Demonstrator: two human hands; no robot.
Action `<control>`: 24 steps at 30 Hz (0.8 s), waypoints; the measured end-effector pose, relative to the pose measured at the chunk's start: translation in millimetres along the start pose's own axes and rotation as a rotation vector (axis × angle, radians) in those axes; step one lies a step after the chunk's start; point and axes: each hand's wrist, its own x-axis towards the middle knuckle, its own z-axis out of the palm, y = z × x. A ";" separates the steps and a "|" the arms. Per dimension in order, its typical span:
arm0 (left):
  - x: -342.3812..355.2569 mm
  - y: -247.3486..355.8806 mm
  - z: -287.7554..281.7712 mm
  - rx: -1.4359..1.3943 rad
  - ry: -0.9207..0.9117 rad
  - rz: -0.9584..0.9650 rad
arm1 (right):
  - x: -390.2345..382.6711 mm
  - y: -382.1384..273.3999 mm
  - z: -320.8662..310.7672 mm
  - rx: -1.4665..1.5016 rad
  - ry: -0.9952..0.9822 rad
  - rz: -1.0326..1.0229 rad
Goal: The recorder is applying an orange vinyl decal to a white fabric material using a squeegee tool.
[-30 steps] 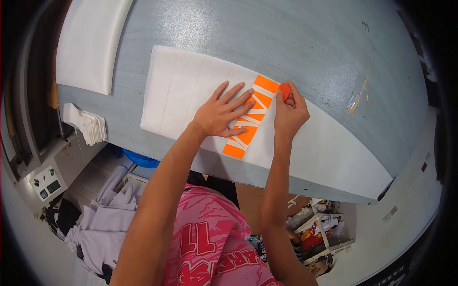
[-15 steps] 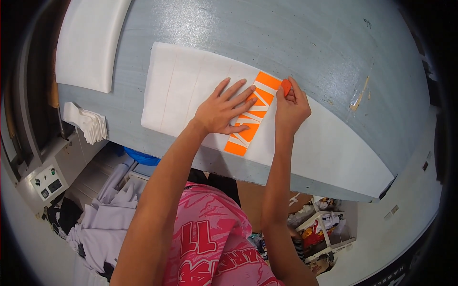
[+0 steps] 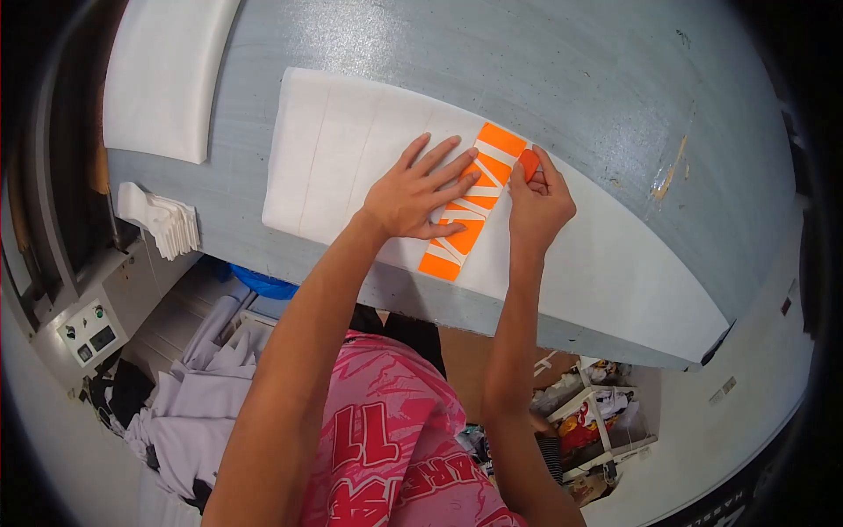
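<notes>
Orange strip (image 3: 479, 200), cut with white slanted shapes, lies on a white sheet (image 3: 351, 149) that is spread over the grey table (image 3: 527, 70), near the table's front edge. The left hand (image 3: 417, 193) rests flat on the strip's middle, fingers spread wide and gripping nothing. The right hand (image 3: 537, 204) is pinched shut around a small orange scraper (image 3: 529, 163), pressing it against the strip's upper end. Compared with the view a second ago, both hands sit in nearly the same spots; the left fingers have fanned a little farther across the strip, and the scraper remains at the strip's top corner. One strip, one scraper and one sheet are under the hands. A second white pad (image 3: 167, 75) lies at the table's far left, apart from the sheet. Below the table's left edge one stack of folded white cloths (image 3: 167, 220) sits on a ledge, beside one grey control box (image 3: 88, 329). A heap of pale garments (image 3: 198, 395) lies on the floor below.
</notes>
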 end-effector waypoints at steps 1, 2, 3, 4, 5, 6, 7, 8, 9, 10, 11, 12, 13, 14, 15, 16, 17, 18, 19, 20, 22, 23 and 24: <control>-0.2 0.2 -0.1 0.001 0.002 -0.001 | -2.6 0.7 -0.6 0.007 -0.003 0.011; -0.1 0.6 0.1 0.000 -0.001 0.000 | -5.3 1.6 -1.6 0.007 -0.002 0.015; 0.0 1.1 0.2 0.000 0.020 -0.002 | -8.0 2.4 -2.6 -0.010 -0.015 0.014; 0.0 0.9 0.9 0.000 0.040 -0.003 | -10.3 2.3 -3.3 -0.027 -0.027 0.013; -0.1 1.0 1.4 -0.001 0.038 -0.002 | -13.2 2.0 -4.2 -0.027 -0.026 0.016; -0.3 1.0 1.9 -0.002 0.043 -0.003 | -16.5 1.7 -5.1 -0.035 -0.033 0.018; -0.9 1.6 2.2 -0.004 0.046 -0.006 | -19.9 0.6 -5.7 -0.043 -0.041 0.021; -1.1 1.5 2.5 -0.005 0.043 -0.006 | -22.6 -0.5 -6.1 -0.043 -0.041 0.024; -0.9 0.9 2.7 0.002 0.048 -0.002 | -25.0 -1.7 -6.3 -0.048 -0.042 0.029; -0.4 0.6 3.0 0.009 0.054 0.003 | -26.8 -1.9 -6.8 -0.053 -0.042 0.033; -0.2 0.4 3.1 0.008 0.051 0.004 | -28.5 -0.4 -6.8 -0.053 -0.041 0.035; 0.0 0.0 3.0 0.007 0.058 0.005 | -30.1 1.2 -6.6 -0.043 -0.045 0.030; -0.7 -0.2 3.0 0.007 0.065 0.005 | -32.1 1.8 -6.3 -0.033 -0.050 0.026; -0.8 -0.7 3.1 0.008 0.061 0.006 | -33.9 2.2 -6.1 -0.031 -0.049 0.029; -0.6 -1.1 3.1 0.009 0.071 0.009 | -35.6 2.5 -5.8 -0.033 -0.045 0.037; -0.6 -1.3 3.3 0.011 0.080 0.014 | -37.4 2.3 -5.8 -0.034 -0.040 0.045; -1.1 -0.9 3.2 0.014 0.075 0.018 | -40.0 1.9 -6.2 -0.030 -0.037 0.049; -1.7 -0.1 3.1 0.009 0.074 0.013 | -43.3 1.6 -7.1 -0.037 -0.043 0.058; -1.4 0.5 3.0 0.003 0.072 0.012 | -46.6 2.1 -8.0 -0.044 -0.045 0.068; -0.8 1.3 3.2 0.004 0.065 0.022 | -49.8 3.7 -8.9 -0.040 -0.037 0.076; -0.5 3.1 3.7 -0.002 0.069 0.017 | -58.1 7.5 -10.8 -0.038 -0.032 0.074; -0.9 3.2 3.9 -0.004 0.058 0.032 | -62.6 9.1 -10.8 -0.035 -0.019 0.088; -1.2 2.9 4.5 0.006 0.077 0.028 | -66.9 11.1 -10.4 -0.042 -0.021 0.084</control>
